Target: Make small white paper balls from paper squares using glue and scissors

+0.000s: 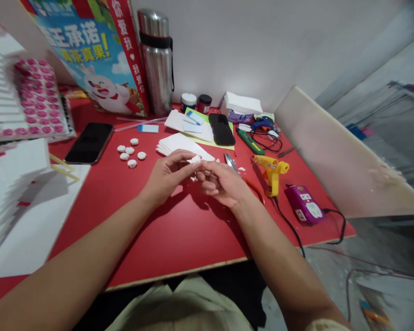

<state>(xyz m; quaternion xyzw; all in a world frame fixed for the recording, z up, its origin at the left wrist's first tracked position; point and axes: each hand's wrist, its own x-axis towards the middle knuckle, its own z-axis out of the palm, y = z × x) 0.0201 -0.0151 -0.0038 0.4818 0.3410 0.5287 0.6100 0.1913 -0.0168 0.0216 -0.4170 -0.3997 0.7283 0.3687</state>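
My left hand (170,174) pinches a small white piece (196,159), which looks like paper or foam, over the middle of the red table. Right beside it, the closed fingers of my right hand (219,181) meet the same piece at its right edge. White scraps lie under and around my fingers. Just behind the hands is a stack of white sheets (182,146). Scissors (230,162) with orange handles lie by my right hand, partly hidden under the wrist. Several small white rounded pieces (132,163) are grouped to the left of my left hand.
A yellow glue gun (272,172) and a purple power socket (305,204) with cables are at right. One phone (89,143) lies left, another phone (221,129) behind. A steel thermos (157,64) stands at the back. White layered pieces (17,184) occupy the left side.
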